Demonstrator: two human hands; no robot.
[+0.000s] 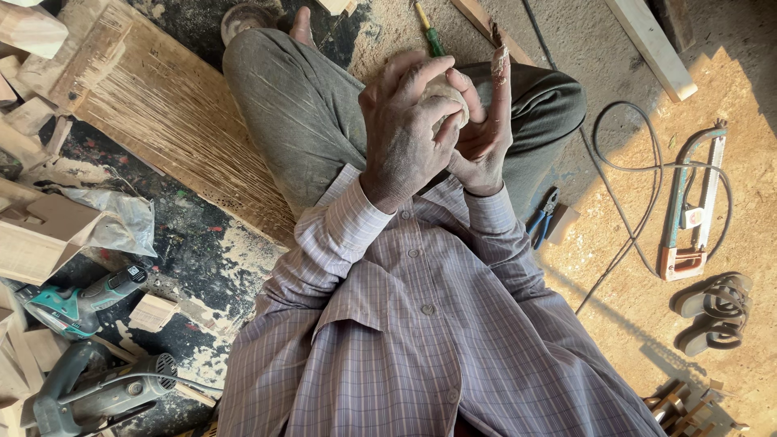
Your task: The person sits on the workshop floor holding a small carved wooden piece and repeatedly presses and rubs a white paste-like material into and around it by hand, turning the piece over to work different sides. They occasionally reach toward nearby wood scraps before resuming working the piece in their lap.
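Note:
I sit cross-legged on a sawdust-covered floor and hold both hands together in front of my chest. My left hand (402, 129) wraps over a pale, rounded lump (443, 95), perhaps putty or filler. My right hand (484, 121) cups the lump from the other side, its index finger stretched upward and smeared with pale paste. Most of the lump is hidden by the fingers. Both sleeves are striped shirt cuffs.
A woven cane panel (154, 105) lies at left. Power tools (77, 303) and wood blocks are at lower left. A screwdriver (429, 34) lies ahead, blue pliers (542, 217) at right, with a hand saw (688, 210), a cable and sandals (712, 311).

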